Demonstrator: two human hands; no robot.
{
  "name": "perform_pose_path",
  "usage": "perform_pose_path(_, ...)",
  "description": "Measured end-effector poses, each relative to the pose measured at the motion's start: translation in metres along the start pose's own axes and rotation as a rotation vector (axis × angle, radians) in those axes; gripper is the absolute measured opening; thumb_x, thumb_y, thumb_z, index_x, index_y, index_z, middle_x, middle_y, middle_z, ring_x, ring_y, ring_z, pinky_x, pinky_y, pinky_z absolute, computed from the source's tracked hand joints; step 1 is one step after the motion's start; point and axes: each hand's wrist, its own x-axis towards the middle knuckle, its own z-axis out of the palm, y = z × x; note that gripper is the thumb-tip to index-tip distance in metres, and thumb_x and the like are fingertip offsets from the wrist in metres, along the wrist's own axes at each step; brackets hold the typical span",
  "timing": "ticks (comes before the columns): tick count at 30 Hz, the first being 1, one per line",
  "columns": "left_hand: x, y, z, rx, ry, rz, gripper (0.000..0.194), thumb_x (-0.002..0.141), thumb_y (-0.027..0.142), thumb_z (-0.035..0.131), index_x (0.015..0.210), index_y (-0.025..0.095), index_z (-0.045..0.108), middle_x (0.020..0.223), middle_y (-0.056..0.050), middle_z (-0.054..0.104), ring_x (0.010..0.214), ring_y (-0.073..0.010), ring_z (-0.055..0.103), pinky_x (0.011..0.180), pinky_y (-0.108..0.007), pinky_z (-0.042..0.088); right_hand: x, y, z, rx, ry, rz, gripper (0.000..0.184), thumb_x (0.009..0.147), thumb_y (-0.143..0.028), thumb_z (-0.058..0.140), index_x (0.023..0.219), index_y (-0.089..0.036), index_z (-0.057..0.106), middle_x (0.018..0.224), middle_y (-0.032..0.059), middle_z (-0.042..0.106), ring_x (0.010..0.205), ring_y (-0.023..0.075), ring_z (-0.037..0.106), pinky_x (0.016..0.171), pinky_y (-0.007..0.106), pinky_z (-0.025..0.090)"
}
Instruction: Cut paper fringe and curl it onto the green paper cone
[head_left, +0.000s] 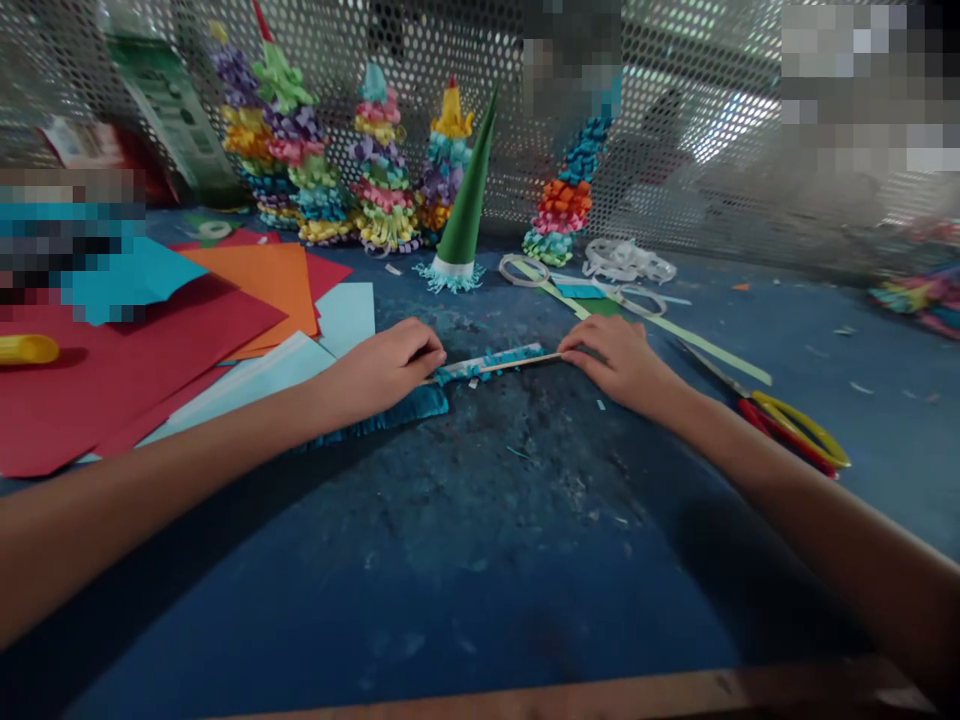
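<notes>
pinching a blue fringed paper strip [519, 353] in left hand [379, 368] and a thin wooden stick [529, 361] in right hand [619, 360], just over blue table [465, 520]; curled in part, with blue fringe [405, 412] by left hand looking flat, uncurled

Matt fringed paper strip [489, 362], smooth wooden stick [521, 362], perforated metal mesh [315, 30], scuffed blue tabletop [465, 560]
</notes>
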Motion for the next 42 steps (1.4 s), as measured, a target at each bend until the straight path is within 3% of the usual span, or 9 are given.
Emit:
perform_pose_path(4, -0.003, 0.002, 0.000, -0.032, 0.034, -0.050, 0.027, 0.102, 0.038, 0.039, 0.105, 0.020, 0.058, 0.098, -0.006, 0.069, 0.086, -0.0209, 0.064, 0.077, -0.032, 0.048, -0.015, 0.011, -0.012, 0.025, 0.012, -0.013, 0.020, 0.100, -0.033, 0.049, 0.099, -0.023, 0.067, 0.105, 0.0120, 0.071, 0.104, 0.0314, 0.063, 0.093, 0.051, 0.043)
perform_pose_path(9, -0.003, 0.002, 0.001, -0.038, 0.031, -0.044, 0.025, 0.099, 0.037, 0.041, 0.102, 0.020, 0.059, 0.103, -0.007, 0.070, 0.092, -0.0227, 0.064, 0.080, -0.033, 0.047, -0.016, -0.005, -0.006, 0.006, -0.030, -0.072, 0.024, 0.099, -0.038, 0.055, 0.115, -0.025, 0.066, 0.116, 0.0109, 0.072, 0.110, 0.0317, 0.063, 0.092, 0.047, 0.044)
perform_pose_path(14, -0.002, 0.001, 0.003, -0.054, 0.026, -0.050, 0.026, 0.096, 0.036, 0.041, 0.102, 0.020, 0.061, 0.103, -0.007, 0.070, 0.093, -0.0234, 0.064, 0.083, -0.035, 0.047, -0.003, -0.010, 0.003, -0.048, -0.066, -0.092, 0.024, 0.102, -0.036, 0.048, 0.099, -0.022, 0.068, 0.101, 0.0104, 0.072, 0.095, 0.0286, 0.064, 0.081, 0.041, 0.042)
perform_pose_path(22, -0.003, 0.001, 0.000, -0.084, 0.018, -0.056, 0.026, 0.096, 0.036, 0.042, 0.101, 0.020, 0.062, 0.102, -0.007, 0.071, 0.093, -0.0228, 0.065, 0.083, -0.034, 0.048, 0.009, -0.003, -0.002, -0.118, -0.147, -0.155, 0.025, 0.102, -0.031, 0.046, 0.095, -0.022, 0.068, 0.098, 0.0104, 0.072, 0.097, 0.0296, 0.063, 0.080, 0.041, 0.037)
perform_pose_path(27, -0.003, 0.001, -0.001, -0.098, 0.017, -0.057, 0.028, 0.096, 0.038, 0.043, 0.102, 0.020, 0.064, 0.099, -0.006, 0.072, 0.090, -0.0224, 0.065, 0.082, -0.033, 0.048, -0.004, 0.021, -0.011, -0.133, -0.143, -0.115, 0.026, 0.101, -0.033, 0.045, 0.095, -0.022, 0.067, 0.098, 0.0119, 0.071, 0.094, 0.0300, 0.063, 0.083, 0.044, 0.041)
perform_pose_path(33, -0.005, -0.001, 0.001, -0.154, 0.026, -0.063, 0.031, 0.097, 0.042, 0.043, 0.101, 0.020, 0.065, 0.097, -0.005, 0.072, 0.089, -0.0211, 0.066, 0.077, -0.031, 0.047, -0.062, 0.067, -0.053, -0.125, -0.127, -0.033, 0.023, 0.101, -0.036, 0.050, 0.092, -0.024, 0.067, 0.096, 0.0173, 0.072, 0.093, 0.0310, 0.065, 0.086, 0.046, 0.046)
perform_pose_path(37, -0.007, 0.004, -0.016, -0.196, 0.026, -0.112, 0.031, 0.097, 0.043, 0.045, 0.103, 0.021, 0.066, 0.089, -0.004, 0.071, 0.074, -0.0181, 0.064, 0.066, -0.029, 0.046, -0.082, 0.063, -0.064, -0.136, -0.086, 0.020, 0.024, 0.100, -0.042, 0.052, 0.097, -0.023, 0.068, 0.100, 0.0212, 0.072, 0.095, 0.0354, 0.066, 0.086, 0.053, 0.046)
perform_pose_path(40, -0.013, 0.013, -0.041, -0.004, 0.019, -0.052, 0.032, 0.097, 0.046, 0.046, 0.102, 0.024, 0.067, 0.088, -0.004, 0.072, 0.073, -0.0201, 0.064, 0.063, -0.030, 0.043, -0.069, 0.035, -0.052, -0.089, -0.096, 0.007, 0.027, 0.101, -0.042, 0.049, 0.114, -0.024, 0.065, 0.113, 0.0174, 0.070, 0.108, 0.0334, 0.064, 0.095, 0.051, 0.047)
perform_pose_path(42, -0.024, 0.018, -0.056, 0.161, -0.044, -0.003, 0.035, 0.095, 0.050, 0.044, 0.096, 0.024, 0.068, 0.090, -0.005, 0.072, 0.073, -0.0220, 0.064, 0.063, -0.032, 0.043, -0.052, 0.016, -0.041, -0.031, -0.161, -0.027, 0.028, 0.100, -0.043, 0.051, 0.114, -0.025, 0.066, 0.115, 0.0132, 0.071, 0.109, 0.0325, 0.064, 0.097, 0.050, 0.048)
